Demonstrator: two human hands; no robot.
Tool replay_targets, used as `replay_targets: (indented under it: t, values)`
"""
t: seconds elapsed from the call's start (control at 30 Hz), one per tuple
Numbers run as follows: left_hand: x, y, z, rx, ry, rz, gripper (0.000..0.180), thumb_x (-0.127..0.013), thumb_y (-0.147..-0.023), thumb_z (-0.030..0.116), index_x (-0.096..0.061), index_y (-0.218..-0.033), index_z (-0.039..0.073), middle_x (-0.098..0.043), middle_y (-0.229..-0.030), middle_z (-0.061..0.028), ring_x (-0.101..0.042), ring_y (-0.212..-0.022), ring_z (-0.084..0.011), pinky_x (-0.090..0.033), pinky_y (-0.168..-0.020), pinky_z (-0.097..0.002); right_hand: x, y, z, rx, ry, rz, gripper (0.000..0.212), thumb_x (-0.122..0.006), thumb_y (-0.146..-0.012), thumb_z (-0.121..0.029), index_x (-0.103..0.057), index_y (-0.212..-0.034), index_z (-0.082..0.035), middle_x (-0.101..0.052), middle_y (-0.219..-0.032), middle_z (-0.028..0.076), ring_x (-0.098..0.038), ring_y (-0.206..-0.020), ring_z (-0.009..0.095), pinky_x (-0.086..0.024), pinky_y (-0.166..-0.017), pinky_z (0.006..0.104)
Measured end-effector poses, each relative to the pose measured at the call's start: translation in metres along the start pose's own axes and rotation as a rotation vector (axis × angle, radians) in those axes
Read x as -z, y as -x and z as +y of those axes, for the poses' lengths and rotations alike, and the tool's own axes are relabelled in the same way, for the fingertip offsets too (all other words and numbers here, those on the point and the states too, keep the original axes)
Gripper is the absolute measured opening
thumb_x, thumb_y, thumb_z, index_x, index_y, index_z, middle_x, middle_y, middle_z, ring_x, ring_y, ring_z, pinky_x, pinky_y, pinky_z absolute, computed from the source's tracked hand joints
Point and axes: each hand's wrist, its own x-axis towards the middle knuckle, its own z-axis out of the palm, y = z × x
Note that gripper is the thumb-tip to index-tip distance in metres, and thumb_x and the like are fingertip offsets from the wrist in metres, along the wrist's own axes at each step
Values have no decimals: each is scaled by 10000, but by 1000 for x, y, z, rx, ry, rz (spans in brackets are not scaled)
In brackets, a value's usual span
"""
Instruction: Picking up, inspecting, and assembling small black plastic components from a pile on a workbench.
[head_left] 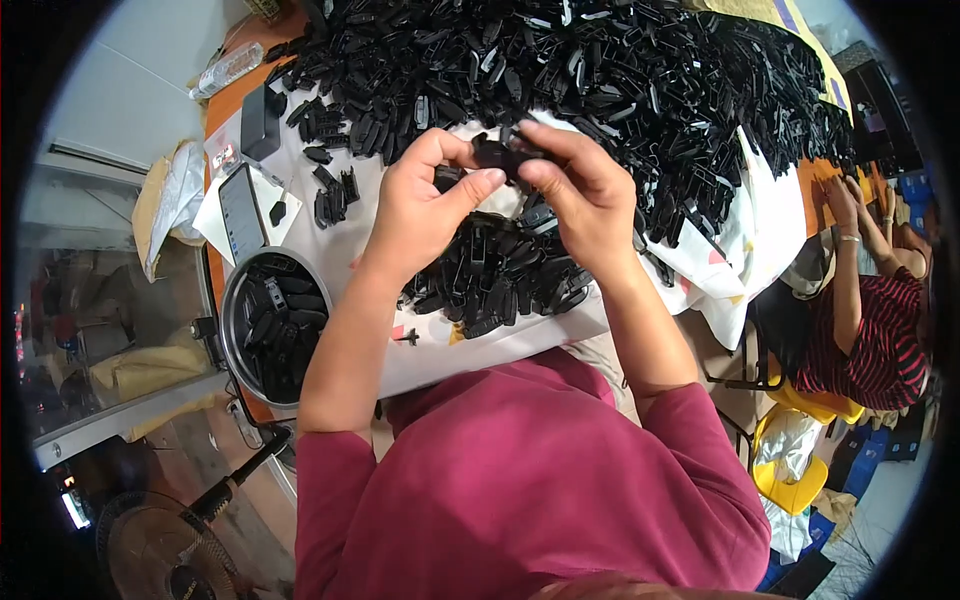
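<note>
My left hand [425, 200] and my right hand [595, 195] meet over the table. Between them is a small black plastic part [497, 154], pinched at its left end by the left thumb and forefinger and at its right end by the right fingers. Its exact kind is hard to make out, since fingertips cover both ends. Just below the hands lies a smaller heap of similar black plastic parts [490, 280] on the white cloth [385, 355]. Beyond them spreads a large pile of the same sort of parts [600, 70].
At the left are a round metal bowl [228, 335] of black parts, a phone [242, 215], a dark box [260, 125] and a clear plastic bottle [228, 70]. A fan [165, 545] stands lower left. Another person in a striped shirt [885, 330] sits at the right.
</note>
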Motion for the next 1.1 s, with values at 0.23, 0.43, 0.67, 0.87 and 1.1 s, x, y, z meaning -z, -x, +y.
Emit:
replay_targets:
  t: [0.23,0.43,0.67,0.87,1.1]
  values:
    - [-8,7,10,-67,-108,14,310,-662,-753,47,-542,-1035,4,-583,-900,-31,-505,-803,-80,-422,-745,-211,10,0,-4,101,91,-72,250,-600,-787,-7,-604,-1036,-2,-599,-955,94,-558,-844,146,-439,-732,235]
    - [-6,14,16,-117,-131,6,250,-654,-753,52,-592,-989,-2,-621,-918,-68,-560,-775,-118,-452,-705,-242,19,3,-16,239,316,-93,283,-604,-746,47,-609,-1022,-14,-603,-878,100,-574,-770,170,-455,-661,240]
    - [-5,18,16,-243,-295,-5,256,-643,-764,81,-595,-1004,4,-618,-878,-67,-522,-668,-115,-441,-650,-222,11,22,-1,310,275,-66,317,-606,-724,78,-598,-1026,-18,-593,-916,132,-581,-767,197,-465,-643,244]
    - [-37,23,5,105,410,158,316,-613,-816,124,-553,-1097,-8,-600,-944,-28,-514,-716,-56,-406,-612,-176,-7,27,8,493,541,78,366,-649,-702,54,-588,-1051,-41,-569,-940,126,-565,-710,181,-461,-574,246]
    - [-16,19,11,218,530,70,223,-576,-843,204,-603,-973,25,-617,-908,-15,-500,-673,-37,-389,-590,-166,-18,25,-2,-257,-214,-60,268,-662,-747,-38,-535,-969,39,-604,-845,79,-568,-698,101,-466,-563,208]
